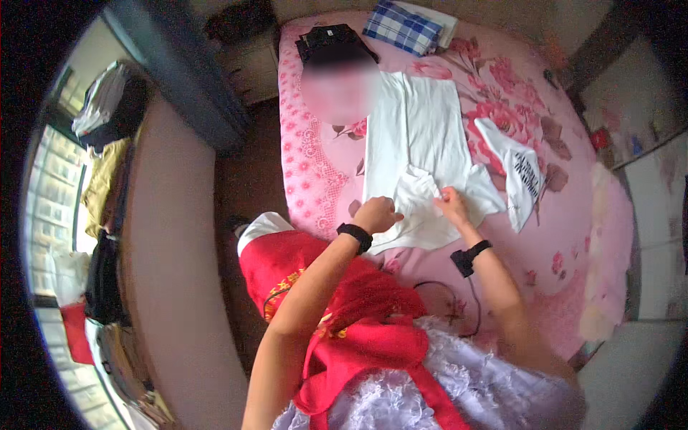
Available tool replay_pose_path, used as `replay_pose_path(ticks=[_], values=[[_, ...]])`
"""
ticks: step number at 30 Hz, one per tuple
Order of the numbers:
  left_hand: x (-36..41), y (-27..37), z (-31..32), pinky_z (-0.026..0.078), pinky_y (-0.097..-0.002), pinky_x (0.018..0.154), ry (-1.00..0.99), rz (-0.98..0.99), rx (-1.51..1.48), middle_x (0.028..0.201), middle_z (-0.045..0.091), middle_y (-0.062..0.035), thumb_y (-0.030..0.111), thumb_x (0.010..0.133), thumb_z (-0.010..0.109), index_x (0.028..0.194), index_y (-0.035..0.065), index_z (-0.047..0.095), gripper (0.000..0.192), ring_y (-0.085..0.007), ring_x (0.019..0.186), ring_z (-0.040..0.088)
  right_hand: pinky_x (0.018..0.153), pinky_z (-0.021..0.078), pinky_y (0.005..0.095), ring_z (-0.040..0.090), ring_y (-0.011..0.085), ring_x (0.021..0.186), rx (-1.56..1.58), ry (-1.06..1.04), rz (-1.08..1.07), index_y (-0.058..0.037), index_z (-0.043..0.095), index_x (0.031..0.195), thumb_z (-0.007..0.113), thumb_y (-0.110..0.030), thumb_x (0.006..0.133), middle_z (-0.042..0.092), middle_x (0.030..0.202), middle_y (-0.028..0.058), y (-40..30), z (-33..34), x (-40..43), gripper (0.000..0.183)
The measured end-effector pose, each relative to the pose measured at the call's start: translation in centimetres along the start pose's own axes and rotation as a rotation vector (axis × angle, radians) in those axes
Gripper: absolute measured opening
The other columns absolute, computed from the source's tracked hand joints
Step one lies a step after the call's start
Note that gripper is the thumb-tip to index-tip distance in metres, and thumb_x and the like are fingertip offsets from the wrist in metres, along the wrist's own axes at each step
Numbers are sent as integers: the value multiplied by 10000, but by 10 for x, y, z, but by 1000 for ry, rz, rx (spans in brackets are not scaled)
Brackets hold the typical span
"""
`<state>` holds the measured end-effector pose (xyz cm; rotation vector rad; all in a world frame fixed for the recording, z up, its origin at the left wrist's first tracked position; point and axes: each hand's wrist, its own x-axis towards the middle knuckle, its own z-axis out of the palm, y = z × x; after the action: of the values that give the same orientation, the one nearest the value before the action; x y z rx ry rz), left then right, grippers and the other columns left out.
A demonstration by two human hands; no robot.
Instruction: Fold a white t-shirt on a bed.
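A white garment [430, 123], likely a shirt, lies spread on a bed with a pink floral sheet [559, 231]. My left hand [376, 215] rests at the garment's near left part, its fingers bent; whether they pinch the cloth cannot be told. My right hand [451, 205] pinches a fold of the white cloth between thumb and fingers. Between the two hands the cloth is bunched and creased. A white piece of cloth with black printing [524, 172] lies to the right of the garment. Both wrists wear black bands.
Folded black clothing [330, 40] and a blue-and-white checked cloth [402, 28] lie at the bed's far end. A blurred round patch covers part of the bed's left side. Clothes hang by the window at left. A thin black cable [475, 306] lies near my right forearm.
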<state>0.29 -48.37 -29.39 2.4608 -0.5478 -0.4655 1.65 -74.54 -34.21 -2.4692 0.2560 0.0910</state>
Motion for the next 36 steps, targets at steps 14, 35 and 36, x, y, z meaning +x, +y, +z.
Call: replay_pose_path(ticks=[14,35,36], values=[[-6,35,73,475,-455,761,171,-246,45,1162,437,-70,385,687,676,1208,148,387,642,-273,1093,443,827,477,358,583,212,969,901,-680,511,0,530,1138,613,-350,832,601,1073,108,-27,3,57,472],[2,19,80,484,-434,630,506,-385,-247,827,596,-172,193,739,555,871,57,573,190,-296,803,605,787,489,358,573,226,945,1099,-441,203,-121,263,1325,492,-15,862,535,1063,131,-84,3,46,527],[4,12,76,482,-437,626,513,-534,-460,774,611,-201,190,733,549,815,32,589,182,-303,763,624,762,490,338,572,214,900,1062,-452,184,-112,267,1324,501,-31,863,530,1050,127,-87,2,46,523]])
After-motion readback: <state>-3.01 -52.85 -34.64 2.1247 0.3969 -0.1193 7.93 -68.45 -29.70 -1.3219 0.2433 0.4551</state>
